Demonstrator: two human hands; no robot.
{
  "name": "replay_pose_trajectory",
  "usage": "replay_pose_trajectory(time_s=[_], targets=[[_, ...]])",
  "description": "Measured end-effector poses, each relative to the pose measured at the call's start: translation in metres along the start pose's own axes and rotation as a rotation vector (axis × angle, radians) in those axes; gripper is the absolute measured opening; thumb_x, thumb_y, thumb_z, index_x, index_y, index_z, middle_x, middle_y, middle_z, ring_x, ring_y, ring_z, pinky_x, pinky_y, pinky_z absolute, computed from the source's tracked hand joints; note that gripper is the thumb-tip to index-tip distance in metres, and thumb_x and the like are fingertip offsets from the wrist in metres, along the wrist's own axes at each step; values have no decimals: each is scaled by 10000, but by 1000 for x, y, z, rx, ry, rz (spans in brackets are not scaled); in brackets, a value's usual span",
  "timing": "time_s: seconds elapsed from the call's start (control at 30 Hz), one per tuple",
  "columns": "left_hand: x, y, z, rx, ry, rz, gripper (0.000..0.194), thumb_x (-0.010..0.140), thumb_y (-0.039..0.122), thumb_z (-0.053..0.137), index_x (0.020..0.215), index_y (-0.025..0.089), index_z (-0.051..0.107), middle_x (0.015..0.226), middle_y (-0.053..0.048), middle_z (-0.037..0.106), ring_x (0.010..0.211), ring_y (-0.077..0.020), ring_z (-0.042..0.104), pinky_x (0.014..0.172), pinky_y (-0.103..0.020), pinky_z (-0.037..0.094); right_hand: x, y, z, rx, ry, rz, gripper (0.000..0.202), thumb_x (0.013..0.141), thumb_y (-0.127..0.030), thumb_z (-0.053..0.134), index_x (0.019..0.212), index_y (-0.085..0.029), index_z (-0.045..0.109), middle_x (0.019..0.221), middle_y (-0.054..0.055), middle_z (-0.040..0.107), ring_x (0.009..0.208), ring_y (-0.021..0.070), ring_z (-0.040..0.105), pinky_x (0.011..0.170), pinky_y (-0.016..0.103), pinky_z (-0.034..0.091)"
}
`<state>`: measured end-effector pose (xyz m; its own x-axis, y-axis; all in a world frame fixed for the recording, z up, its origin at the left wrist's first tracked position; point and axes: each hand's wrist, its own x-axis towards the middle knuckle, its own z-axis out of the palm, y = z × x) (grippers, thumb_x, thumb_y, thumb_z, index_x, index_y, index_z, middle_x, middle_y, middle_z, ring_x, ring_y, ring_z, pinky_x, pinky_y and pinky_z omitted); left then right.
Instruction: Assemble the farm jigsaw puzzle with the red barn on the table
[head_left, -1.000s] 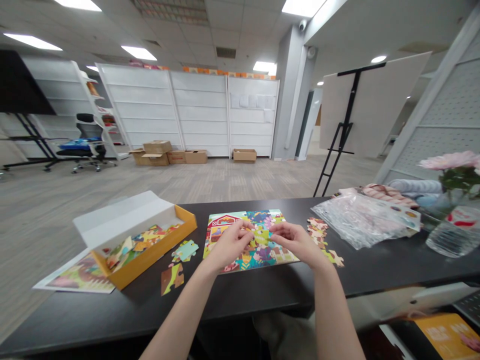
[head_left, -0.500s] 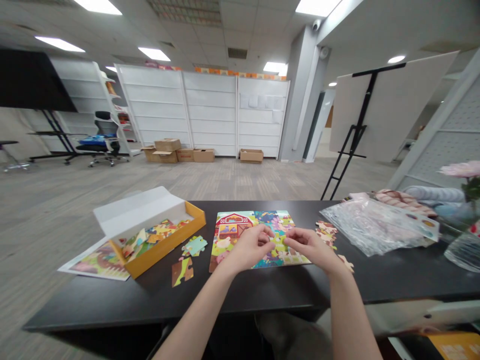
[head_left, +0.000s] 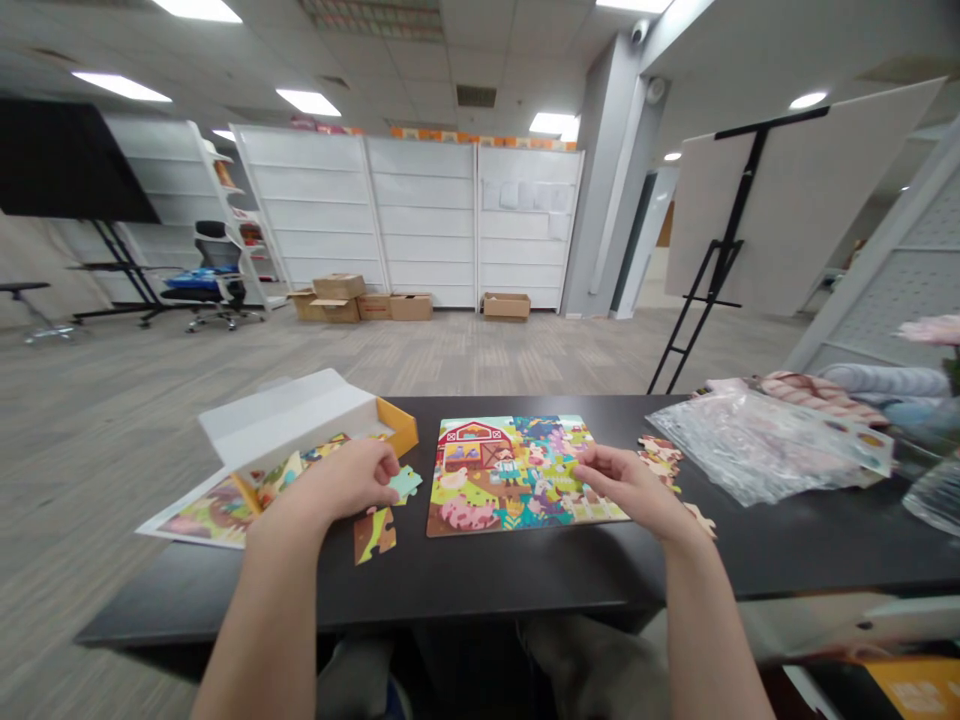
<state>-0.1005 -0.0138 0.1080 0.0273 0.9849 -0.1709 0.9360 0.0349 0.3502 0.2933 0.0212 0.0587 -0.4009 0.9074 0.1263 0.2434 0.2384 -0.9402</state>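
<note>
Grey cloth (head_left: 600,665) shows over the lap beneath the near edge of the black desk (head_left: 487,585), where the person I'm watching has both forearms reaching forward. Nearest on the desktop, to the left, lies a brown-and-green jigsaw piece (head_left: 375,535), with a pale green piece (head_left: 407,483) just beyond it. The left hand (head_left: 343,482) hovers over that side, fingers bent, fingertips right by the pale green piece; whether its grip has closed on anything, I can't tell. Mid-desk, lying flat, is the farm puzzle (head_left: 469,490), with its red barn, pink pigs and white fence. The right hand (head_left: 619,480) is at its right side, thumb and fingers drawn near each other; I can't tell whether that grip holds a piece. More loose pieces (head_left: 660,462) lie beyond that hand. Over to the left, the open yellow box (head_left: 399,425) holds a jumble of pieces and partly covers a printed sheet (head_left: 210,510). Clear plastic bags (head_left: 750,460) spread across the right of the desk, near pink flowers (head_left: 930,330). Past the desk stand a black easel (head_left: 721,270) with a pale board and an office chair (head_left: 214,280); farther back, cardboard boxes (head_left: 341,300) sit on the floor before white shelving (head_left: 420,220).
</note>
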Motion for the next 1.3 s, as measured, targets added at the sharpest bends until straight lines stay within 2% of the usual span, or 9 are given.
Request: replay_pose_trajectory(time_s=[0.1,0.23,0.37,0.7,0.83,1.03,1.13,1.23,1.3], targets=[[-4,-9,7,96,23,-12,250,628,267,730,868,208,695,899,-52,754,867,-252,694,719,-296,482,0,0,-2,-12,62,-7,435,789,-615,707,839,-188,644,785,26,646,723,164,577,655,275,454],[3,-6,23,176,107,27,286,693,302,708,965,214,704,1037,-84,748,977,-281,685,822,-330,475,1,0,-4,-53,108,-28,448,789,-634,693,833,-189,654,796,42,671,755,185,608,672,286,483],[15,-5,37,172,126,33,420,698,307,726,1101,194,681,1170,-129,724,1101,-300,663,920,-341,470,3,3,-3,-70,109,-42,436,798,-617,693,840,-185,656,789,40,669,750,183,610,663,285,489],[21,-5,43,135,104,84,582,680,234,699,1244,113,619,1290,-182,670,1172,-305,646,995,-348,475,4,10,-3,-79,111,-49,399,824,-578,688,867,-182,654,816,41,662,769,185,613,677,285,489],[18,-4,36,37,131,94,590,668,262,682,1238,124,613,1216,-155,707,1116,-288,671,947,-330,506,3,8,-4,-99,127,-46,422,808,-603,686,845,-184,655,797,36,653,753,186,613,666,289,497],[-3,-2,3,4,296,2,625,722,477,659,1266,178,593,1149,-111,730,1025,-287,688,876,-348,519,3,8,-4,-117,128,-53,398,826,-584,674,850,-187,663,798,37,663,752,184,614,667,290,499],[-15,-2,1,111,223,-44,563,661,498,713,1143,211,660,1090,-101,741,1015,-307,684,835,-351,506,3,9,-5,-122,132,-52,420,813,-608,674,843,-189,662,791,38,664,744,186,613,654,290,499],[-24,-2,13,212,84,-86,450,582,424,771,979,226,696,1037,-97,746,976,-322,686,787,-354,493,2,8,-5,-125,144,-50,440,792,-625,687,822,-188,655,775,38,656,727,183,606,638,287,495],[-28,-1,19,238,6,-108,470,548,382,795,980,224,697,1027,-95,745,955,-320,690,772,-354,492,2,7,-6,-132,145,-49,438,789,-622,693,815,-186,653,765,35,647,712,177,598,624,281,485]])
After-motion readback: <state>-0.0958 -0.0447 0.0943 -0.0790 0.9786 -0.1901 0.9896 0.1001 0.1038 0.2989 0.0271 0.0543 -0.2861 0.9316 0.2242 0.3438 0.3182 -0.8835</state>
